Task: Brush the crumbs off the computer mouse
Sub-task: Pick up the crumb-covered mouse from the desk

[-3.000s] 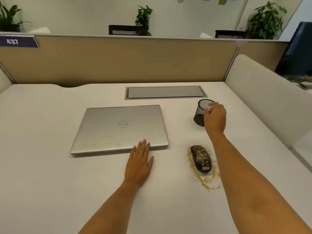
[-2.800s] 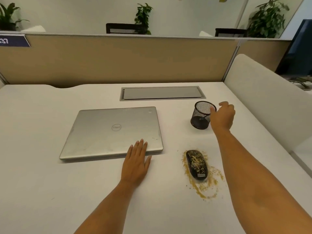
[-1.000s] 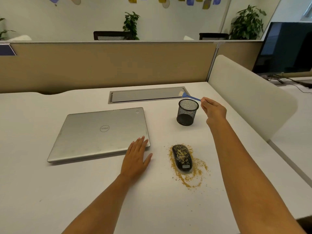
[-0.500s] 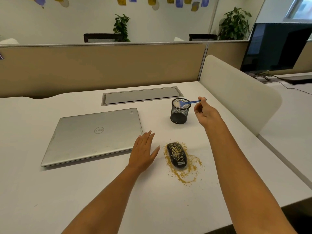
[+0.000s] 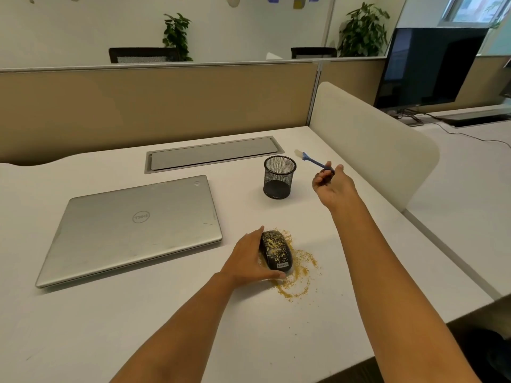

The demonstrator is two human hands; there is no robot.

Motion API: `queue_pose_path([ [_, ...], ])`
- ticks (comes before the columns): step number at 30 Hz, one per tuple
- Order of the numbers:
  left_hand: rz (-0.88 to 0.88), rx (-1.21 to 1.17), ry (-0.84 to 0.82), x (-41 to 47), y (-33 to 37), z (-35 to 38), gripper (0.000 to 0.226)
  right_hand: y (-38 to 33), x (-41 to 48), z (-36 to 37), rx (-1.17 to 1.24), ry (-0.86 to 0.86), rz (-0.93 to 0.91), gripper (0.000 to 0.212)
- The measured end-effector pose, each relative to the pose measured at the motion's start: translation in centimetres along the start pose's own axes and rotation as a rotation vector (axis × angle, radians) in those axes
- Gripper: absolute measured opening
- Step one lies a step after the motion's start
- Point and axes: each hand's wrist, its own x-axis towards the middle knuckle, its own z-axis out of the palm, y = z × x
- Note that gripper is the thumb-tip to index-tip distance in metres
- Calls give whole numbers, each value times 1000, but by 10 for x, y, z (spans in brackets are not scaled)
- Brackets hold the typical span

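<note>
The white desk point(image 5: 166, 322) carries everything here, bounded at the back by a tan partition and on the right by a pale divider. On its left side lies a closed silver Dell laptop point(image 5: 132, 228), and towards the back right a black mesh pen cup point(image 5: 278, 178) stands upright, well apart from the work.

The computer mouse point(image 5: 276, 251), black with a Lenovo label, sits near the middle of the desk just right of the laptop's front corner. Its top is speckled with tan crumbs point(image 5: 300, 272), and more lie in a loose ring on the desk around its near and right sides.

The left hand point(image 5: 249, 261) cups the mouse from the left, fingers along its side and thumb curled by its near end, steadying it. The right hand point(image 5: 333, 186) is raised beside the pen cup, fingers closed around the handle of a small blue brush point(image 5: 313, 161), whose pale bristle head points up and away towards the back.

The step in hand looks like bringing the brush down to the mouse. To do it well, turn the bristles downward, keep the left hand firm on the mouse so that it does not slide, and sweep in short light strokes away from the holding fingers, towards the crumbs already on the right. The scroll wheel groove probably needs the bristle tips
</note>
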Motion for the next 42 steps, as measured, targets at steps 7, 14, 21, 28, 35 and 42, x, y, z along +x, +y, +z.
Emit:
queue_pose_path([
  [7, 21, 32, -9, 7, 0, 2, 124, -4, 9, -17, -85, -56, -30, 47],
  [14, 5, 30, -44, 9, 0, 0, 130, -3, 15, -26, -76, -97, -61, 28],
  [21, -41, -13, -27, 11, 4, -1, 131, -1, 9, -26, -113, -117, -56, 25],
  [28, -7, -30, 18, 9, 9, -2, 127, 0, 4, -30, -170, -118, -53, 21],
  [35, 68, -38, 47, 7, 15, -8, 121, -1, -3, -31, -223, -143, -61, 21],
  [42, 191, -18, 136, 1, 25, -20, 118, 5, -16, -34, -386, -205, -99, 29],
])
